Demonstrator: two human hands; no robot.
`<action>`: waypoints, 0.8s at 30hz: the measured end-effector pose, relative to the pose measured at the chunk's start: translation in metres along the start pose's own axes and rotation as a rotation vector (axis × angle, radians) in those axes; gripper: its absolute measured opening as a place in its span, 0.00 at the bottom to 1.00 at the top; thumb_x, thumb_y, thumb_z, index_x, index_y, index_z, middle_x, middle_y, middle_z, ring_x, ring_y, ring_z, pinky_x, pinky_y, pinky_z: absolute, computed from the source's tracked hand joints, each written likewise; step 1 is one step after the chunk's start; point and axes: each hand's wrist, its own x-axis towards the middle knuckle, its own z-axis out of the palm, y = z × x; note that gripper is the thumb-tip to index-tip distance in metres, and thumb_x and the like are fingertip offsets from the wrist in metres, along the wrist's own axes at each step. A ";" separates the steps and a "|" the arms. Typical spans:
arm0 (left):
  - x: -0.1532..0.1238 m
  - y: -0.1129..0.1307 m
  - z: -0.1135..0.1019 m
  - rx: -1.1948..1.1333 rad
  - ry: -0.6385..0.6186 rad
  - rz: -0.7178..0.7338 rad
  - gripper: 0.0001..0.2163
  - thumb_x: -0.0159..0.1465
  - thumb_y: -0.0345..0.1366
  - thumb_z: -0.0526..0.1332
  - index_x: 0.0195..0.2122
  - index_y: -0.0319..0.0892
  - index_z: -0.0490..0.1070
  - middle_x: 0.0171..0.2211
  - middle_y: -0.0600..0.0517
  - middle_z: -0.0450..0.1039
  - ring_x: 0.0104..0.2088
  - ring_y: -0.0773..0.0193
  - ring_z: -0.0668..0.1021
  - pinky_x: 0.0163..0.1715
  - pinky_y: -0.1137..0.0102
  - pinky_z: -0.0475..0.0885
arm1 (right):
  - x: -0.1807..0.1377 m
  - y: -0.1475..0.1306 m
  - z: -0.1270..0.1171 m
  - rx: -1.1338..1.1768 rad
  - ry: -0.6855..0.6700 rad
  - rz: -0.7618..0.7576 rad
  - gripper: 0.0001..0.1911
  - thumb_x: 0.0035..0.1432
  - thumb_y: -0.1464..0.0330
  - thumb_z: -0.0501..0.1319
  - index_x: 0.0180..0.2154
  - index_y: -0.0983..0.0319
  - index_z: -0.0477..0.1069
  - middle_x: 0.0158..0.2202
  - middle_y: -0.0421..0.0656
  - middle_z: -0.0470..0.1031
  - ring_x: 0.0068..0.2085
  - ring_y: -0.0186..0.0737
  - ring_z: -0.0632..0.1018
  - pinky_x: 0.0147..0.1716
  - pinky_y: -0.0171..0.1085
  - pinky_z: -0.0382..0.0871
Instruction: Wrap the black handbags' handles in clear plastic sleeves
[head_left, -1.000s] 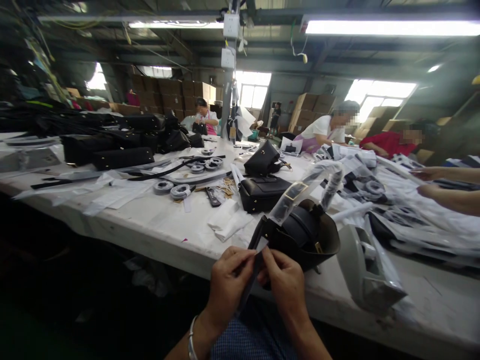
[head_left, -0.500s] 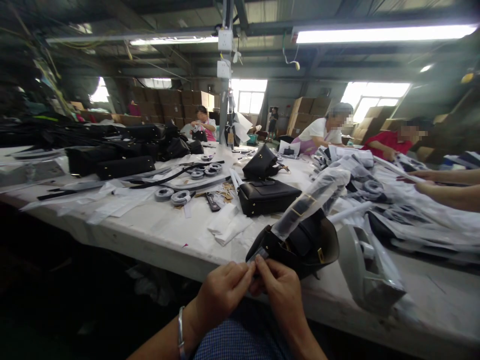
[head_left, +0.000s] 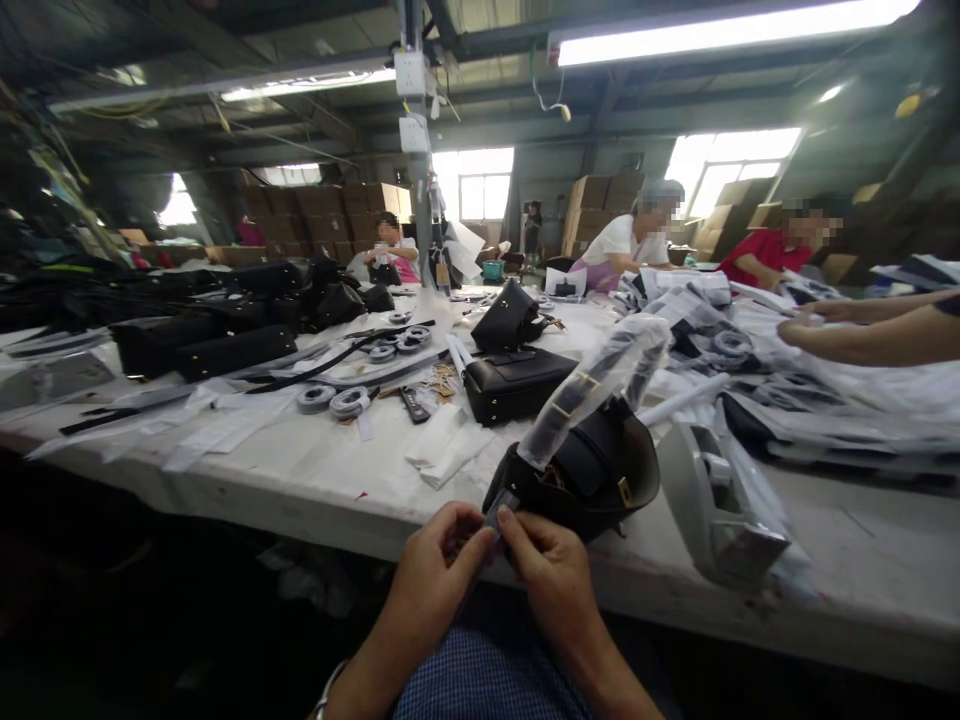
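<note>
At the table's front edge a black handbag leans open, its light lining showing and gold-coloured metal fittings on it. Its handle is wrapped in clear plastic and arches up and to the right. A short grey strip with a plastic sheen lies against the bag's near left side. My left hand is curled there, thumb and fingertips pinching the strip's lower end. Beside it, my right hand presses its thumb and fingers on the same strip. The fingertips partly hide the strip, and its full shape cannot be made out.
Right of the bag stands a grey tape dispenser-like holder. Behind lie another black handbag, white paper, wrapped strap rolls and a black cutter-like tool. A co-worker's arms reach in from the right.
My left hand has turned and its fingers have loosened a little, thumb still at the strip. The right hand stays on it. The whole view has shifted slightly, moving things left.
</note>
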 end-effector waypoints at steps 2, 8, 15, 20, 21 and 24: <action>0.003 -0.007 0.008 -0.104 -0.046 -0.068 0.13 0.61 0.46 0.64 0.37 0.40 0.72 0.30 0.50 0.77 0.30 0.61 0.78 0.30 0.72 0.73 | -0.001 -0.002 -0.001 -0.064 0.001 -0.038 0.24 0.63 0.57 0.57 0.20 0.63 0.71 0.19 0.38 0.69 0.23 0.33 0.68 0.24 0.31 0.58; 0.004 -0.030 0.012 -0.056 -0.011 -0.132 0.17 0.57 0.50 0.67 0.38 0.42 0.75 0.34 0.50 0.78 0.36 0.58 0.79 0.36 0.72 0.73 | -0.015 -0.008 -0.044 -0.332 0.028 -0.175 0.20 0.64 0.60 0.56 0.25 0.61 0.77 0.20 0.39 0.74 0.23 0.35 0.73 0.26 0.32 0.63; 0.010 -0.032 0.021 -0.103 -0.004 -0.107 0.18 0.55 0.53 0.67 0.37 0.43 0.74 0.34 0.50 0.78 0.38 0.56 0.79 0.39 0.70 0.74 | -0.015 0.020 -0.204 -0.808 0.815 -0.201 0.22 0.59 0.56 0.55 0.46 0.63 0.76 0.56 0.53 0.72 0.58 0.53 0.70 0.60 0.48 0.58; 0.007 -0.030 0.035 -0.250 0.186 -0.179 0.24 0.47 0.53 0.72 0.38 0.41 0.74 0.27 0.52 0.75 0.26 0.63 0.75 0.21 0.76 0.70 | 0.002 0.049 -0.254 -0.560 0.741 0.140 0.19 0.50 0.53 0.61 0.31 0.62 0.81 0.60 0.53 0.68 0.62 0.58 0.65 0.63 0.50 0.52; 0.006 -0.029 0.037 -0.262 0.219 -0.190 0.25 0.46 0.53 0.73 0.38 0.41 0.74 0.27 0.52 0.75 0.26 0.64 0.75 0.20 0.77 0.68 | 0.006 0.052 -0.255 -0.464 0.723 0.176 0.18 0.49 0.53 0.63 0.29 0.62 0.81 0.60 0.53 0.68 0.61 0.59 0.67 0.63 0.50 0.52; 0.004 -0.027 0.037 -0.264 0.237 -0.216 0.26 0.43 0.53 0.74 0.38 0.41 0.74 0.27 0.52 0.76 0.25 0.64 0.74 0.19 0.76 0.68 | 0.012 0.055 -0.253 -0.283 0.700 0.197 0.18 0.48 0.54 0.64 0.28 0.62 0.82 0.58 0.52 0.71 0.57 0.57 0.72 0.60 0.48 0.58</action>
